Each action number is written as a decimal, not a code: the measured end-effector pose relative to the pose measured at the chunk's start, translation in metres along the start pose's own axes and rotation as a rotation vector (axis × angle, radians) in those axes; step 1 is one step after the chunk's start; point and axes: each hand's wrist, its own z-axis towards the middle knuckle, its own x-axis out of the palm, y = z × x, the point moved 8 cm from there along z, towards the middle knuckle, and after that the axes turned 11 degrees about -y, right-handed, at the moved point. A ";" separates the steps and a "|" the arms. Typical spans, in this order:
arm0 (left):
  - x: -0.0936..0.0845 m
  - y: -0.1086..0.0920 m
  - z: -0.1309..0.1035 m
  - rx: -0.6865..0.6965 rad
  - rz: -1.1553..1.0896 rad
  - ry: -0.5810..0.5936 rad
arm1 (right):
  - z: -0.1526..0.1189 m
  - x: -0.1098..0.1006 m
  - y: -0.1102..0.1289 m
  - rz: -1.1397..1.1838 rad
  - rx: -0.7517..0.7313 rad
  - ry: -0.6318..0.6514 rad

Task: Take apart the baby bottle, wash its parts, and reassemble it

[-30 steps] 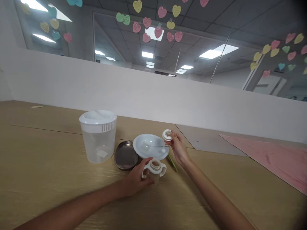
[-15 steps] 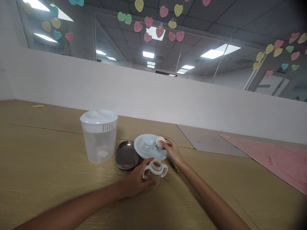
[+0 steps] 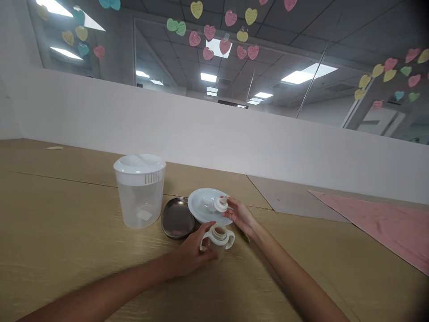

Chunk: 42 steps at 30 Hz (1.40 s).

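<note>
My left hand [image 3: 194, 252] is wrapped round a two-handled baby bottle [image 3: 220, 243], which stands upright with its neck open at the top. Beyond the bottle, my right hand [image 3: 241, 215] grips a bottle nipple [image 3: 221, 204] by its white collar, the teat pointing up. It is held over the right side of a white plate [image 3: 199, 217]. Something clear lies in that plate, its kind hard to make out. To the left of the plate sits an oval metal dish [image 3: 177, 219].
A translucent bucket [image 3: 140, 197] with a white lid stands left of the metal dish. A thin green item [image 3: 247, 237] lies under my right wrist. Pink cloth [image 3: 378, 219] covers the far right of the table. Behind runs a white wall [image 3: 201, 138].
My right hand has turned the bottle nipple over, so its teat now points up. The left hand and the bottle have stayed in place.
</note>
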 end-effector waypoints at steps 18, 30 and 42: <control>-0.024 -0.019 0.000 0.292 0.243 -0.244 | -0.019 0.007 0.034 -0.186 -0.333 -0.049; -0.061 -0.062 0.012 0.212 0.028 -0.472 | -0.115 0.064 0.076 -0.714 -1.073 0.016; -0.064 -0.065 0.014 0.153 -0.085 -0.448 | -0.112 0.062 0.078 -0.748 -1.147 0.038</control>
